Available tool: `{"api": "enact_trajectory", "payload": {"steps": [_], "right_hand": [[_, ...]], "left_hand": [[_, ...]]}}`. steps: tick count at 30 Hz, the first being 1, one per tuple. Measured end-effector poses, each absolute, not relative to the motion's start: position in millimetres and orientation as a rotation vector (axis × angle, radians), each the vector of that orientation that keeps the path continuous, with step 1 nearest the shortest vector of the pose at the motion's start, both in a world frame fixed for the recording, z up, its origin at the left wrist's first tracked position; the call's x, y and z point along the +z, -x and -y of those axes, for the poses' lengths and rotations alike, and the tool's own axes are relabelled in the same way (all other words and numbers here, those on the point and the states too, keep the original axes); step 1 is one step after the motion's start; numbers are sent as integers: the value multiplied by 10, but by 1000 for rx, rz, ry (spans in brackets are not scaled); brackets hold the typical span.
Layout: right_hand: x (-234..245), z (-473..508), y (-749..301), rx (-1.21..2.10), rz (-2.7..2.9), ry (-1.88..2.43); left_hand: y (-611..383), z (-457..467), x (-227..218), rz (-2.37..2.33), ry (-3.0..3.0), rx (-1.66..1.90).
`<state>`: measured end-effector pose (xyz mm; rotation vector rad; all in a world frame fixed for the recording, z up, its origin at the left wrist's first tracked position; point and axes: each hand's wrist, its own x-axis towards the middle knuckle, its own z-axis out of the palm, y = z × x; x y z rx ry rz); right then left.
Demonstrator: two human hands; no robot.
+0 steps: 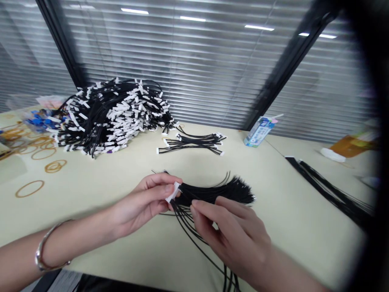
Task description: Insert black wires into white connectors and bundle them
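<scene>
My left hand pinches a white plug connector between thumb and fingers. Several black wires run from the connector down behind my right hand, and their ends hang past the table's front edge. Close beside the connector is my right hand, thumb and index fingertip pressed together; whatever is between them is too small to make out. Behind both hands lies a thick bundle of loose black wires, its cut ends fanned out toward the right.
A big heap of black cables with white connectors sits at the back left, near rubber bands and blue pieces. Finished-looking cables lie mid-table. A drink carton stands behind; more black wires lie right.
</scene>
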<state>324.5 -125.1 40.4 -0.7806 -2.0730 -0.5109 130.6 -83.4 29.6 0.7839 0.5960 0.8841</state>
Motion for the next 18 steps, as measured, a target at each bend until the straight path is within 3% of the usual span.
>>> {"api": "enact_trajectory", "payload": {"steps": [18], "right_hand": [[368,1237,-3243,-493,2055,795]], "left_hand": [[-1310,822,266,-558,-811,874]]}}
